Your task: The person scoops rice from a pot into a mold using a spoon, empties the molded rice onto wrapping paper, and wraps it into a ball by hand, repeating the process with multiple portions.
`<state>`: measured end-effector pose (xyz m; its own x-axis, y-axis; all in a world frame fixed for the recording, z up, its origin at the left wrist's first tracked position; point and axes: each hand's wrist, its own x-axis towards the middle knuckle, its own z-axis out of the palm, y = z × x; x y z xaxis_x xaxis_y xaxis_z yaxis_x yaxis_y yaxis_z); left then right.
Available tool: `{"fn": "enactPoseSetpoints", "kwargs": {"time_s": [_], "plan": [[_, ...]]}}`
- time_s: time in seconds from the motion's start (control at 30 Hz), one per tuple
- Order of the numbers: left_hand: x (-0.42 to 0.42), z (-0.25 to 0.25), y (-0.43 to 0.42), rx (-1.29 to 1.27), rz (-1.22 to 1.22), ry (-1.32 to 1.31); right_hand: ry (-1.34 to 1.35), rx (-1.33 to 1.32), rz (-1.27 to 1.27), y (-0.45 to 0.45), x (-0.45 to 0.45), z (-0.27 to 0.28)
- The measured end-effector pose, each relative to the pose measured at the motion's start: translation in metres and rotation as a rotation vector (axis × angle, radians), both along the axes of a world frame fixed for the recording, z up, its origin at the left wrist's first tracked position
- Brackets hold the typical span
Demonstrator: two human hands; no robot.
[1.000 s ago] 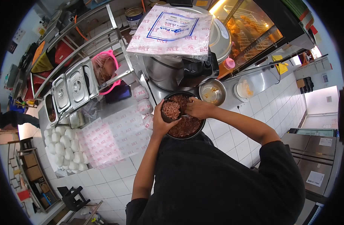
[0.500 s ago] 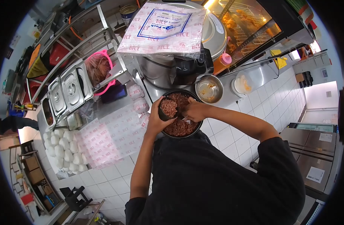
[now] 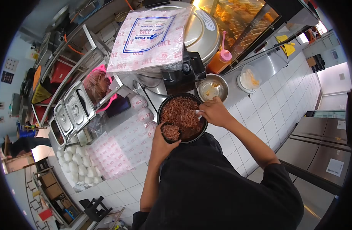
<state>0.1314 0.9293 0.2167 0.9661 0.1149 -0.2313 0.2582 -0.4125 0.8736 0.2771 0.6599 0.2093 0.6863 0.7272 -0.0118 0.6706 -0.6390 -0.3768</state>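
A round black pot [image 3: 204,132] of reddish-brown rice [image 3: 181,105] sits close to my body at the counter's edge. Over its lower left side, my left hand [image 3: 162,146] grips a small dark bowl [image 3: 170,132], which also has the red rice in it. At the pot's right rim, my right hand [image 3: 217,112] is closed around the pale handle of a serving spoon [image 3: 199,113]. Rice hides the spoon's far end, so its shape is unclear.
Printed wrapping paper [image 3: 120,153] lies left, beside wrapped bundles [image 3: 145,114] and several white pieces [image 3: 80,165]. A metal bowl [image 3: 213,88] stands beyond the pot. A pack of paper sheets [image 3: 149,40] and a glass food cabinet [image 3: 237,23] are farther back.
My right hand has drawn back from mid-pot to the right rim with the spoon. My left hand and the small bowl have moved lower toward me. The whole view has turned slightly.
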Motion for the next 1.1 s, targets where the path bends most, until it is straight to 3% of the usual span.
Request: {"fn": "enactPoseSetpoints", "kwargs": {"time_s": [0.23,0.3,0.33,0.63,0.73,0.93,1.1], "plan": [[0.033,-0.018,-0.042,0.184,-0.092,0.07,-0.228,-0.088,-0.231,0.024,-0.083,0.011],[0.036,-0.03,-0.048,0.196,-0.092,0.033,-0.201,-0.045,-0.217,0.026,-0.103,0.013],[0.037,-0.029,-0.049,0.064,-0.061,0.068,-0.187,-0.025,-0.207,0.026,-0.107,0.014],[0.028,-0.042,-0.037,-0.15,-0.04,-0.181,0.199,0.272,-0.542,-0.02,-0.072,0.017],[0.026,-0.035,-0.037,-0.18,-0.016,-0.105,0.229,0.229,-0.481,-0.016,-0.078,0.011],[0.023,-0.037,-0.037,0.077,-0.015,-0.115,0.237,0.217,-0.35,0.004,-0.091,-0.004],[0.023,-0.014,-0.02,-0.006,0.031,-0.095,0.108,-0.038,-0.415,0.0,-0.07,0.005]]}}
